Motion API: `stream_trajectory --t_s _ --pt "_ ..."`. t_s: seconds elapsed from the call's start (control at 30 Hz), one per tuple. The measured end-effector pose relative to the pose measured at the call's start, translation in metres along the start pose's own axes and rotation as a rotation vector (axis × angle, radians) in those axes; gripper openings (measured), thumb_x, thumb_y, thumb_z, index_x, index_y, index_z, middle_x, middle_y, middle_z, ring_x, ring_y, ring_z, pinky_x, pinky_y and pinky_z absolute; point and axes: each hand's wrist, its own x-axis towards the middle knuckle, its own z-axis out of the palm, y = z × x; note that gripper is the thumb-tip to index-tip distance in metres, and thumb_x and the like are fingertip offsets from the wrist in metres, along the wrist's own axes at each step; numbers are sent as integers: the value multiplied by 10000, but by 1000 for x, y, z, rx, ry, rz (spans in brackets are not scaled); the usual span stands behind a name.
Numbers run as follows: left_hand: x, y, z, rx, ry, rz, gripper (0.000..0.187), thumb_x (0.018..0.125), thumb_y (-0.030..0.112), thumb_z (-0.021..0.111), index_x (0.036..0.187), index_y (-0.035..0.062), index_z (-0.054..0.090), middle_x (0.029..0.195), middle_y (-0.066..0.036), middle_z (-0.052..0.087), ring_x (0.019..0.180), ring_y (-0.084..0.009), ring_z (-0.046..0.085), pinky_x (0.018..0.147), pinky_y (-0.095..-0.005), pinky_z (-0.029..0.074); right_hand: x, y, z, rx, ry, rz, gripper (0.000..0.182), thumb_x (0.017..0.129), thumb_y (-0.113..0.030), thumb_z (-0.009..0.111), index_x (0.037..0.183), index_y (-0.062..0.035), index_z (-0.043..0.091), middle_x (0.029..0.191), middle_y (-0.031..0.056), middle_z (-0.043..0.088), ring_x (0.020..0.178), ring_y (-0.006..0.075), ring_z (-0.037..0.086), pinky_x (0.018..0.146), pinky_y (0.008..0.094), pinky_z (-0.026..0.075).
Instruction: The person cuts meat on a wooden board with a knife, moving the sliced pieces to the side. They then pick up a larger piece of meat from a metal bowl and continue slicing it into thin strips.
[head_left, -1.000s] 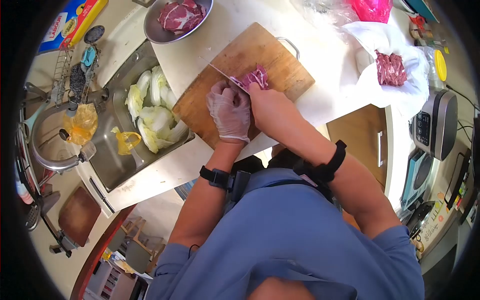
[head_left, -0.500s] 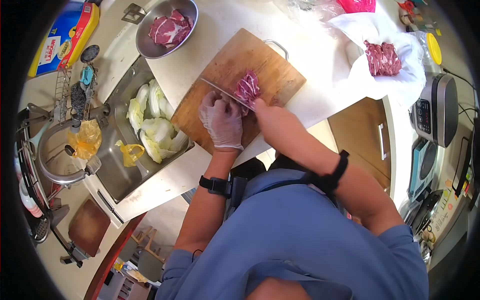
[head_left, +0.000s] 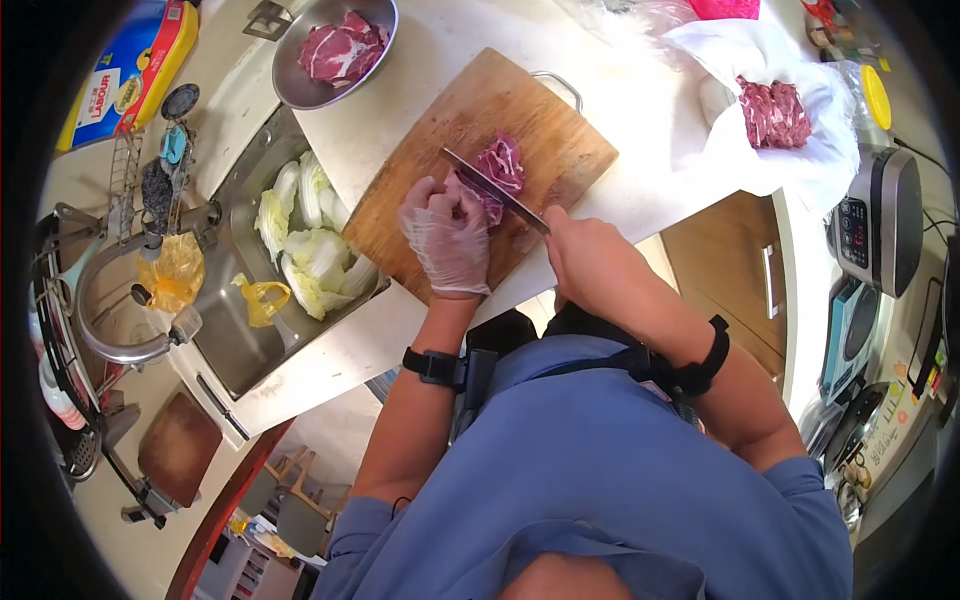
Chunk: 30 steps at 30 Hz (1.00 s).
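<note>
A wooden cutting board [head_left: 400, 200] lies at an angle on the white counter. Red, marbled meat [head_left: 503, 163] rests near its middle, partly under a knife [head_left: 495, 190]. My right hand [head_left: 583, 250], bare, is wrapped round the knife's handle at the board's lower right edge, and the blade points up and left across the meat. My left hand [head_left: 443, 238], in a clear glove, presses on the meat's left side with its fingers curled, close beside the blade. The glove and fingers hide part of the meat.
A metal bowl [head_left: 285, 75] of meat stands above the board. Cabbage pieces [head_left: 318, 262] lie in the sink [head_left: 235, 345] at left. More meat [head_left: 773, 113] sits on a white bag [head_left: 830, 125] at right, near a dark appliance [head_left: 893, 215].
My right hand has moved right and slightly down with the knife, whose tip now lies farther right. My left hand stays by the meat. The view has shifted slightly.
</note>
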Motion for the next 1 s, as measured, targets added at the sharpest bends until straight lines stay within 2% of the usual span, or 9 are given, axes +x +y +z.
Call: stream_trajectory --t_s 0.07,0.13,0.27,0.33,0.37,0.6,0.67,0.93,1.0 --pt "1 -1 0 26 5 24 111 815 25 728 858 50 628 1043 -144 626 962 -333 575 847 -455 445 7 3 12 -13 -31 7 119 888 -44 543 943 47 490 736 302 641 722 486 656 645 562 523" --pt "-4 0 1 45 0 48 114 808 24 729 853 50 628 1040 -142 624 954 -336 576 847 -455 444 29 -2 26 -15 101 -66 141 853 -21 560 961 52 506 766 301 656 750 484 670 673 551 539" --pt "1 -5 4 -2 -18 46 138 794 34 735 828 77 609 1025 -126 606 955 -335 560 848 -460 428 53 -11 25 -1 147 -100 143 850 -14 558 970 56 523 782 306 662 780 482 679 700 538 550" --pt "3 -2 2 -11 -4 60 138 793 36 736 829 78 609 1026 -125 602 943 -334 561 842 -459 430 52 1 17 -25 102 10 165 935 -105 537 1005 39 497 792 304 647 788 491 649 702 563 515" --pt "3 -1 1 -21 -2 41 134 794 38 735 831 74 611 1018 -126 598 931 -333 561 834 -458 432 49 7 11 -18 174 6 158 943 -108 533 1001 36 502 763 304 639 770 488 649 687 561 514" --pt "-2 1 -2 -82 -36 -61 137 807 44 727 834 37 593 1071 -168 591 1002 -341 556 879 -461 438 13 -8 6 -29 56 -14 131 944 -77 512 1003 29 462 715 288 630 698 481 640 637 561 505" --pt "-1 0 -2 -60 -48 -47 146 790 43 731 828 43 590 1047 -156 587 982 -342 549 856 -461 433 3 -17 4 -34 -23 14 196 836 -5 566 1003 44 476 757 287 653 735 463 671 656 541 541" --pt "1 -1 -3 -7 -103 -31 182 755 52 745 825 45 577 1051 -150 596 956 -355 550 839 -475 432 -29 -19 1 14 -169 128 219 845 25 536 1044 32 445 774 272 655 772 467 657 672 535 526" --pt "2 0 -3 -41 -100 -59 187 750 47 745 818 47 571 1056 -151 609 961 -358 555 842 -473 438 -4 -24 7 45 -49 -6 127 896 -16 487 1010 37 467 772 277 658 754 476 668 668 551 533"
